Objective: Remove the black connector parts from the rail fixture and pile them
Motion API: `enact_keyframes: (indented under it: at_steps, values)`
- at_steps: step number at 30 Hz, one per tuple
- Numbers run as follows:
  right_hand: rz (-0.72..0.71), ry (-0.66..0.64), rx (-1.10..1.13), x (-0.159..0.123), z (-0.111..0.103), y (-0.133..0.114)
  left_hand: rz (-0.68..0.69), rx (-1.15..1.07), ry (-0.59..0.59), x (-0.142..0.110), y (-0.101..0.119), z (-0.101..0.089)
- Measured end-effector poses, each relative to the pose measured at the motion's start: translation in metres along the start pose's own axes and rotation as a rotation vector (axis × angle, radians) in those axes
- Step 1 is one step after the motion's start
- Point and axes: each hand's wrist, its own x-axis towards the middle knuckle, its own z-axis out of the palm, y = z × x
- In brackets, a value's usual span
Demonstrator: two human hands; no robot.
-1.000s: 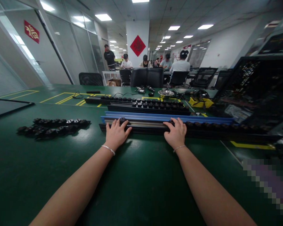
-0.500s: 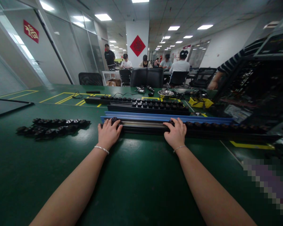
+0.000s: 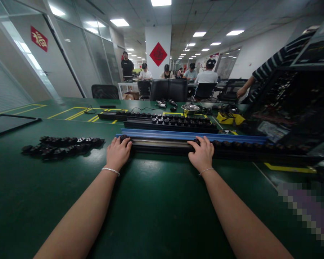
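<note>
A long black rail (image 3: 162, 145) lies across the green table (image 3: 151, 201), with a blue strip (image 3: 189, 136) along its far side and several small black parts (image 3: 248, 145) seated on its right half. My left hand (image 3: 117, 152) rests at the rail's left end, fingers curled over a small black part (image 3: 123, 137). Near the rail's middle my right hand (image 3: 202, 154) lies on the rail with its fingers bent over the row's first black part.
Loose black parts (image 3: 61, 146) lie in a heap at the left. More loaded rails (image 3: 167, 122) sit behind. A black crate (image 3: 294, 104) stands at the right, where a person's striped sleeve (image 3: 275, 61) reaches. A metal bowl (image 3: 190, 107), a yellow tray (image 3: 230, 118) and seated people lie farther back.
My left hand has slid left along the rail to its end, taking the small black part with it. My right hand has stayed put. A striped sleeve has come in at the right.
</note>
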Motion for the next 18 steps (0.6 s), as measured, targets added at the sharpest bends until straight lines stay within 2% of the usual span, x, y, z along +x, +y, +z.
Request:
enact_keyframes:
  at_steps: [18]
  values:
    - [0.012, -0.016, -0.009, 0.0, -0.002, -0.001, -0.056, -0.042, -0.006, 0.012, -0.036, 0.005]
